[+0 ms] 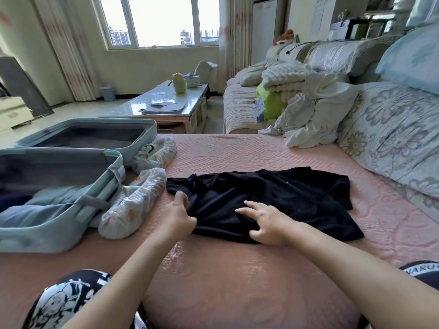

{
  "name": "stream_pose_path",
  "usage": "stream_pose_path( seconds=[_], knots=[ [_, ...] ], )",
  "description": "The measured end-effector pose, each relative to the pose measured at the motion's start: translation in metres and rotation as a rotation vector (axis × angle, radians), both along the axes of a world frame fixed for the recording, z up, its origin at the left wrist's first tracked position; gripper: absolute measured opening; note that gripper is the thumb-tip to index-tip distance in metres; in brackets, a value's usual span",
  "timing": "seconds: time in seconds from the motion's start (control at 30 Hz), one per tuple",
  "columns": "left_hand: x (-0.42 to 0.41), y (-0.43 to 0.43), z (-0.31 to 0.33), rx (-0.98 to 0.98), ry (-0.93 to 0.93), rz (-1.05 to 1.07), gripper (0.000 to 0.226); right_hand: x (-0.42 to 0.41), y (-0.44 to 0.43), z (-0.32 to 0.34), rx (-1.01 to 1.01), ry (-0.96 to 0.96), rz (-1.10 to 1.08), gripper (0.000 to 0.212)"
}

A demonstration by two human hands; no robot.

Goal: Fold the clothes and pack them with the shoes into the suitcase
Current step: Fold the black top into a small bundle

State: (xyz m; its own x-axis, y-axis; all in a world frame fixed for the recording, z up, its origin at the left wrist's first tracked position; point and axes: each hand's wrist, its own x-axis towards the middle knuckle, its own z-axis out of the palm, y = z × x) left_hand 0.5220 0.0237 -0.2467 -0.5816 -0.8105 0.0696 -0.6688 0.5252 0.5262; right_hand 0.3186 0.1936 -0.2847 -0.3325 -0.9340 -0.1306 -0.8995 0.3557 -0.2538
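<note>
A black shirt lies partly folded on the pink quilted sofa seat. My left hand pinches its near left edge. My right hand rests on the cloth with fingers spread, pressing its near edge. An open light-blue suitcase sits at the left, with folded blue clothing in its near half; the far half looks bare. Two shoes in white covers lie beside the suitcase, one near and one farther.
A heap of white clothes lies at the back right against the floral sofa cushions. A green item and folded blanket sit beyond. A glass coffee table stands behind the suitcase.
</note>
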Motion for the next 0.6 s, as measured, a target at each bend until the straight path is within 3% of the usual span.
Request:
stream_pose_path(
  seconds=[0.1,0.17,0.33,0.37,0.5,0.6],
  knots=[
    [0.006,-0.011,0.001,0.041,-0.496,-0.184,0.028,-0.003,-0.004,0.006,0.024,-0.011,0.03,0.063],
    [0.0,-0.021,0.002,0.071,-0.607,-0.225,0.025,-0.009,-0.011,0.008,-0.026,-0.006,0.02,0.052],
    [-0.044,-0.056,0.002,-0.063,-0.293,-0.229,0.014,-0.032,-0.041,0.008,-0.185,-0.029,-0.109,0.034],
    [-0.054,-0.06,-0.001,-0.098,-0.247,-0.274,0.022,-0.035,-0.048,0.009,-0.205,-0.007,-0.118,0.032],
    [-0.088,-0.083,-0.021,-0.437,-0.34,-0.373,0.063,-0.053,-0.081,0.012,-0.243,0.043,-0.17,0.033],
    [-0.105,-0.113,-0.032,-0.4,-0.379,-0.342,0.066,-0.073,-0.106,0.01,-0.261,0.112,-0.212,0.039]
  ],
)
